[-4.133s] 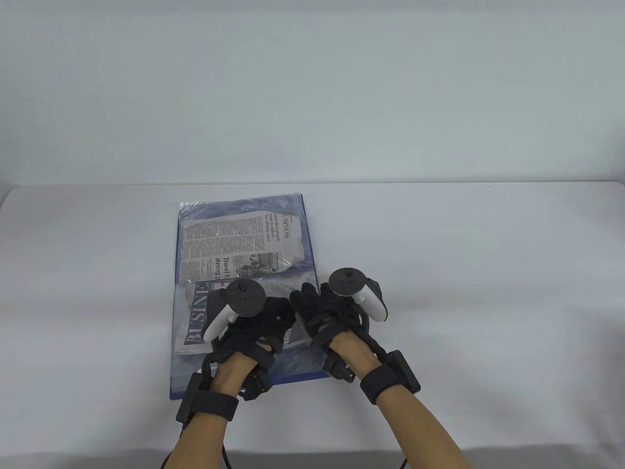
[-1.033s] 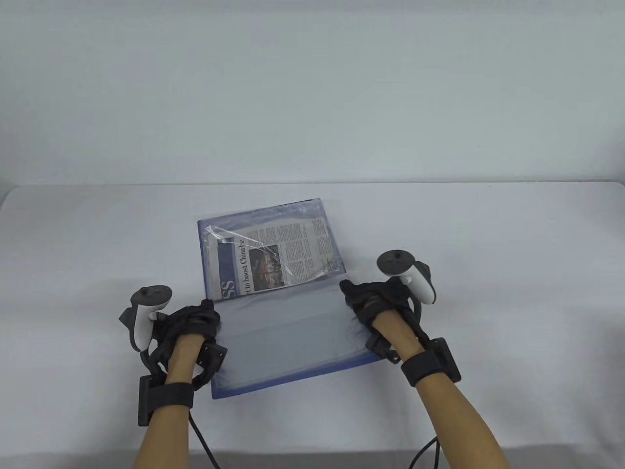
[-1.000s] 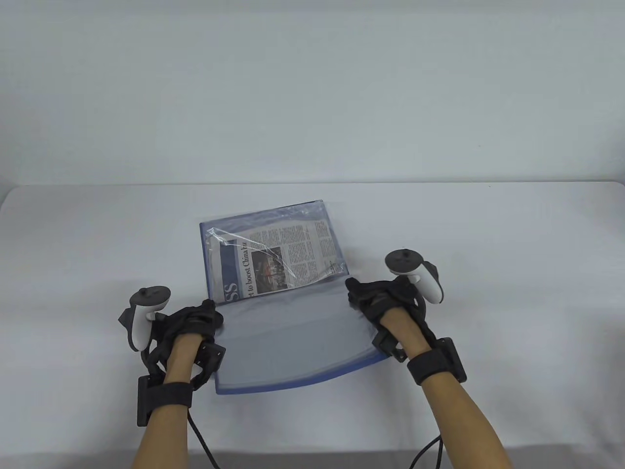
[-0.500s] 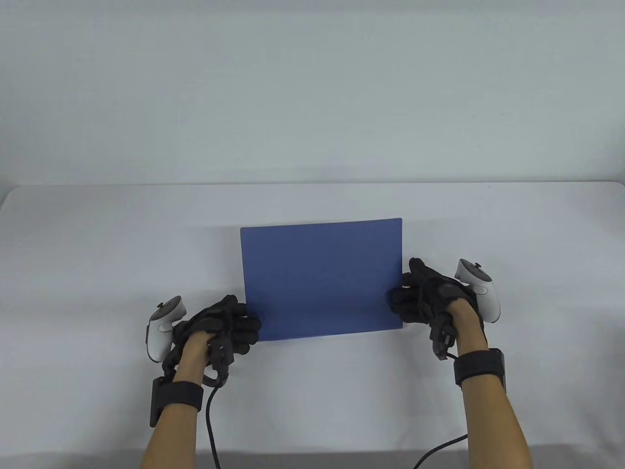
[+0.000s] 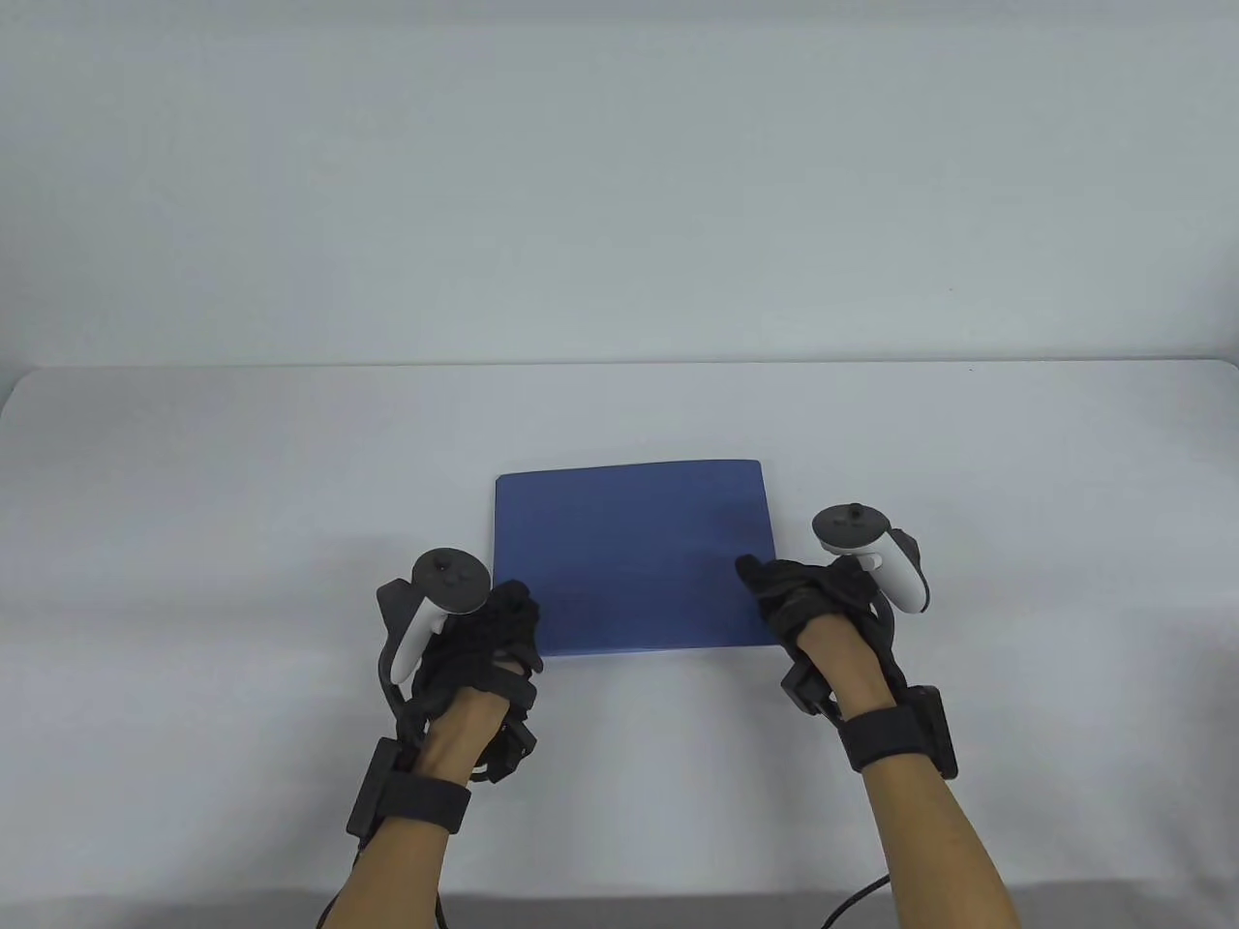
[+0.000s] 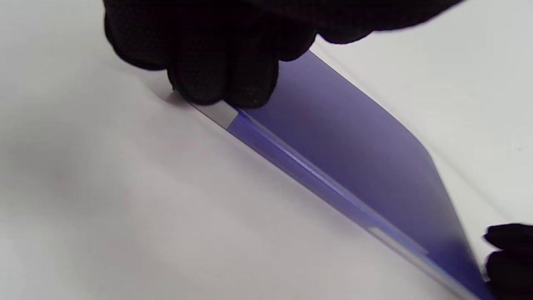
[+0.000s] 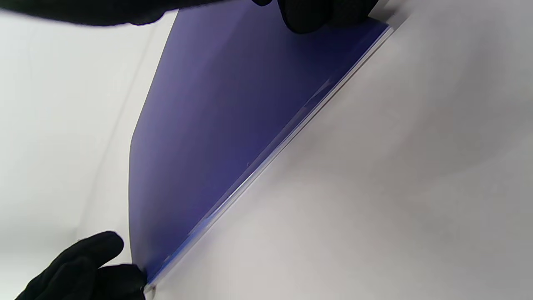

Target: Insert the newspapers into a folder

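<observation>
The blue folder (image 5: 629,556) lies closed and flat on the white table (image 5: 194,542), near the middle. No newspaper shows; the cover hides the inside. My left hand (image 5: 489,644) grips the folder's near left corner, fingers curled on its edge in the left wrist view (image 6: 220,79). My right hand (image 5: 803,600) grips the near right corner, thumb on top of the cover. The folder also shows in the left wrist view (image 6: 354,158) and in the right wrist view (image 7: 216,108), where my right fingers (image 7: 325,14) sit on its corner and my left hand (image 7: 83,271) shows at the far corner.
A pale wall (image 5: 619,174) stands behind the table's far edge. Cables (image 5: 852,895) hang from both wrists at the near edge.
The open folder with newspaper in its clear sleeves has been closed. Since half a second ago the folder has come down flat and both hands have moved inward onto its near corners.
</observation>
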The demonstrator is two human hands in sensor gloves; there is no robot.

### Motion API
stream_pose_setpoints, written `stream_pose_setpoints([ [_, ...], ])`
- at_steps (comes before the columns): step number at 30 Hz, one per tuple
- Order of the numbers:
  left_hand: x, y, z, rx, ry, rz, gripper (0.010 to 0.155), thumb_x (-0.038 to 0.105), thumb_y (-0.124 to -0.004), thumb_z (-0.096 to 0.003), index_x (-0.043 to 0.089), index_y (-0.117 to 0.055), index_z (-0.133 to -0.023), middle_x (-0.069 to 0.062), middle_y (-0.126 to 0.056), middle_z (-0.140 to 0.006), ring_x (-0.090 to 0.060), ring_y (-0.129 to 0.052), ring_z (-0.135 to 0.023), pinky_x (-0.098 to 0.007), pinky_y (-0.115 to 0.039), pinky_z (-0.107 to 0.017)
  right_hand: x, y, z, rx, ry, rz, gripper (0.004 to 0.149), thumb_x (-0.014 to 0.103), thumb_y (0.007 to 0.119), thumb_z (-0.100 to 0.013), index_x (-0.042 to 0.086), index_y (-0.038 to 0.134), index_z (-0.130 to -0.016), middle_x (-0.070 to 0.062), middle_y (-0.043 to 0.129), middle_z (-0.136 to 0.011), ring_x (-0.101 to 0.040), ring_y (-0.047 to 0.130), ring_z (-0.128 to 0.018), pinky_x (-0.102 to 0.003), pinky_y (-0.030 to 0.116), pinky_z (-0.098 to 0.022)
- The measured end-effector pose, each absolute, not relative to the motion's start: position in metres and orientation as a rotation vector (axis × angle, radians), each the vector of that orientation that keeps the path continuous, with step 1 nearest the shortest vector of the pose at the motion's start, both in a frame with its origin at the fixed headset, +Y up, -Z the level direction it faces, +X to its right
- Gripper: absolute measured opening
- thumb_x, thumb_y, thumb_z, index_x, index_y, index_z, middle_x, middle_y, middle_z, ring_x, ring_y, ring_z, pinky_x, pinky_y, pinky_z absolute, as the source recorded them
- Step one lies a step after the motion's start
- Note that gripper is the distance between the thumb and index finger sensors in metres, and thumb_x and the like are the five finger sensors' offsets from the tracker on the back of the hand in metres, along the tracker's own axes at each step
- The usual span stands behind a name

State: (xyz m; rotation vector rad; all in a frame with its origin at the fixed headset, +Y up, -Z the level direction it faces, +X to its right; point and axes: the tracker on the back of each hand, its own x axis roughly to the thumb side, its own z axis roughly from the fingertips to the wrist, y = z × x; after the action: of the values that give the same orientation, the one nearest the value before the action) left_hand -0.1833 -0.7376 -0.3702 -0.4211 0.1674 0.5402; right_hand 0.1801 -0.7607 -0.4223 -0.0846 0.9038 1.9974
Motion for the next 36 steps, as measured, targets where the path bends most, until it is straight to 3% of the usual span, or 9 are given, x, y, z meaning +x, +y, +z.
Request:
stream_pose_setpoints([
  [3,-0.173,-0.747,-0.373,-0.514,0.145,0.275,0.058,0.051,-0.062,-0.0625,0.043,-0.047,-0.118,-0.007,-0.036,-0.122,-0.037,-0.045,-0.107,-0.056,-0.044,-0.085,0.176,-0.765,-0.422,-0.073,0.923,1.884,0.079,0.051,0.056,-0.060,-0.005,0.026,-0.107,-0.030,0.039,-0.098,-0.055,0.045,-0.085,-0.068,0.032,-0.062],
  [7,-0.163,-0.778,-0.372,-0.821,0.052,0.281,0.087,0.049,-0.060,-0.0626,0.041,0.015,-0.106,-0.010,0.032,-0.103,-0.045,0.023,-0.097,-0.064,-0.008,-0.079,0.179,-0.763,-0.421,-0.136,0.859,1.877,0.079,0.051,0.056,-0.060,-0.006,0.027,-0.106,-0.030,0.041,-0.097,-0.054,0.048,-0.084,-0.069,0.035,-0.062],
  [12,-0.164,-0.769,-0.375,-0.765,0.061,0.196,0.087,0.053,-0.064,-0.0616,0.041,0.007,-0.110,-0.010,0.017,-0.110,-0.043,0.020,-0.102,-0.065,-0.003,-0.079,0.188,-0.756,-0.413,-0.413,0.852,2.218,0.082,0.052,0.057,-0.060,-0.006,0.021,-0.106,-0.033,0.033,-0.100,-0.057,0.039,-0.088,-0.071,0.032,-0.062],
  [16,-0.156,-0.771,-0.373,-0.769,0.027,0.154,0.096,0.056,-0.066,-0.0597,0.040,0.017,-0.105,-0.013,0.010,-0.106,-0.048,0.007,-0.103,-0.066,-0.004,-0.080,0.173,-0.760,-0.414,-0.232,0.871,1.950,0.082,0.052,0.056,-0.060,-0.006,0.020,-0.106,-0.036,0.038,-0.097,-0.058,0.047,-0.084,-0.069,0.041,-0.061],
  [18,-0.154,-0.769,-0.373,-0.752,0.041,0.077,0.096,0.059,-0.066,-0.0576,0.039,0.013,-0.108,-0.017,0.001,-0.106,-0.051,-0.002,-0.103,-0.067,-0.009,-0.081,0.170,-0.759,-0.411,-0.237,0.887,1.827,0.085,0.052,0.057,-0.060,-0.007,0.017,-0.105,-0.038,0.027,-0.097,-0.061,0.037,-0.085,-0.071,0.035,-0.061],
  [21,-0.159,-0.770,-0.374,-0.757,0.086,0.073,0.095,0.063,-0.061,-0.0558,0.035,0.013,-0.109,-0.021,-0.001,-0.105,-0.056,-0.005,-0.101,-0.071,-0.012,-0.079,0.179,-0.752,-0.409,-0.231,0.851,1.734,0.082,0.052,0.057,-0.060,-0.009,0.025,-0.105,-0.033,0.046,-0.093,-0.052,0.060,-0.077,-0.065,0.054,-0.056],
  [29,-0.185,-0.765,-0.378,-0.605,0.206,0.195,0.084,0.064,-0.059,-0.0533,0.046,-0.004,-0.114,-0.009,-0.004,-0.117,-0.044,-0.010,-0.113,-0.064,-0.021,-0.087,0.173,-0.731,-0.404,-0.019,0.821,1.366,0.080,0.051,0.056,-0.060,-0.012,0.035,-0.103,-0.035,0.056,-0.091,-0.051,0.066,-0.068,-0.061,0.065,-0.050],
  [33,-0.181,-0.762,-0.379,-0.612,0.151,0.213,0.091,0.062,-0.059,-0.0556,0.027,0.004,-0.112,-0.008,0.005,-0.119,-0.045,-0.001,-0.114,-0.067,-0.022,-0.086,0.150,-0.707,-0.397,0.078,0.782,1.423,0.078,0.050,0.056,-0.060,-0.016,0.041,-0.099,-0.036,0.062,-0.088,-0.051,0.071,-0.061,-0.060,0.068,-0.046],
  [36,-0.181,-0.749,-0.377,-0.472,0.175,0.158,0.080,0.057,-0.059,-0.0577,0.025,-0.016,-0.117,-0.007,-0.020,-0.126,-0.041,-0.028,-0.120,-0.063,-0.039,-0.089,0.134,-0.676,-0.391,0.191,0.696,1.545,0.078,0.050,0.056,-0.060,-0.015,0.039,-0.100,-0.035,0.061,-0.089,-0.048,0.073,-0.060,-0.058,0.069,-0.045],
])
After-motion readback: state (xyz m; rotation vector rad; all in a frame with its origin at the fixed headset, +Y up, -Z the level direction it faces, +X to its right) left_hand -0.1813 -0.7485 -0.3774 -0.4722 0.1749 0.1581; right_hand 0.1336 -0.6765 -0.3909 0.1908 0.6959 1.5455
